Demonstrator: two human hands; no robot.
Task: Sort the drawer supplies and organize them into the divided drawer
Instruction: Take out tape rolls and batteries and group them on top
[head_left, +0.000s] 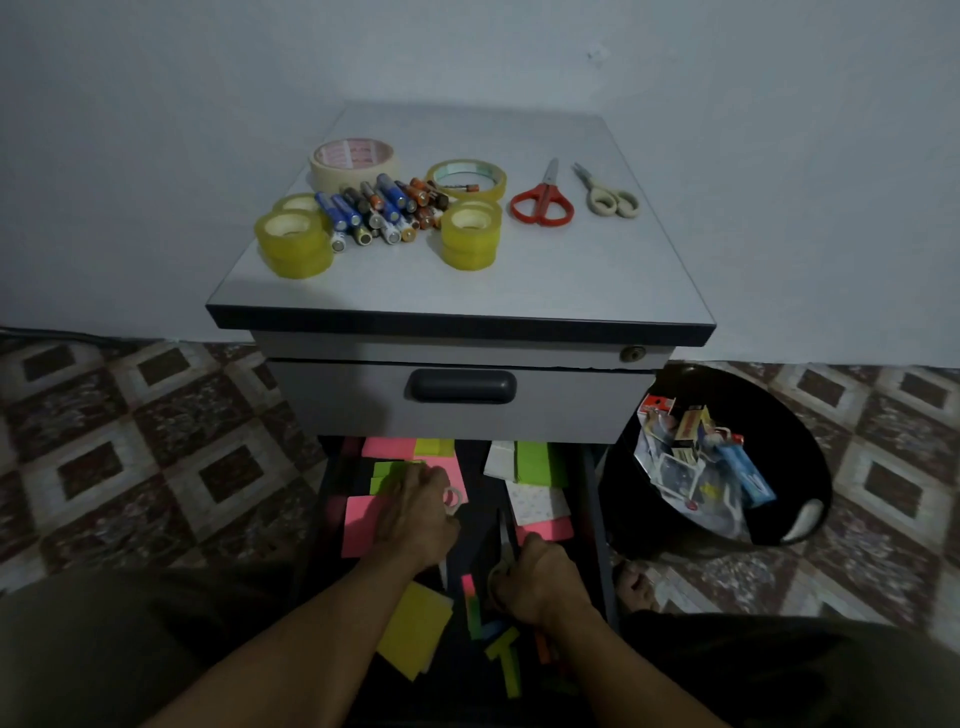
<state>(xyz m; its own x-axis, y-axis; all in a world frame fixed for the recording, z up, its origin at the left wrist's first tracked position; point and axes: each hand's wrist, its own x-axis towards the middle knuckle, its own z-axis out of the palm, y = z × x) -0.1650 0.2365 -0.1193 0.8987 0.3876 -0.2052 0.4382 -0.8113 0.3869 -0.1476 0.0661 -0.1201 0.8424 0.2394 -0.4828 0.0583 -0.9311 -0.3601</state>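
L hand (415, 514) was in the open drawer (592, 519), fingers curled round pale-handled scissors (453, 498) above pink notes (363, 525), left side. R hand (543, 577) gripped 2nd scissors (503, 535) tight nr drawer's middle, blade pointing twd the back.

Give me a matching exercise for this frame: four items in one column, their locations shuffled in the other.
Items:
1. red scissors
2. batteries
3. black bin
4. pink sticky notes

Places:
A. in the open drawer
B. on the floor, right of the cabinet
C. on top of the cabinet, between the tape rolls
D. on top of the cabinet, beside the beige scissors

Pairs: 1-D, 2-C, 3-B, 4-A
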